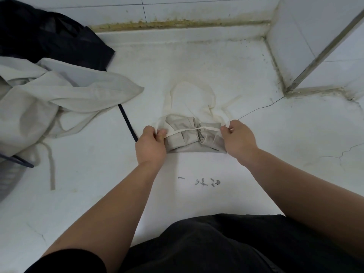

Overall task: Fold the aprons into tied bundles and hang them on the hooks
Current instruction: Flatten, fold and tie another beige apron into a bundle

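Both hands work on a folded bundle (189,143) lying on the white bench (275,154). The left hand (150,146) pinches one end of the strap (183,131) tied round the bundle. The right hand (239,140) pinches the other end. The neck loop (173,89) lies flat behind it. Far left, a grey basket (9,172) peeks in under a loose beige apron (59,99). What is inside is hidden. A dark apron (49,36) lies farthest back.

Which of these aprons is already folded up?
The small beige apron between the left hand and right hand, strap stretched across it. The loose beige apron and dark apron lie crumpled.
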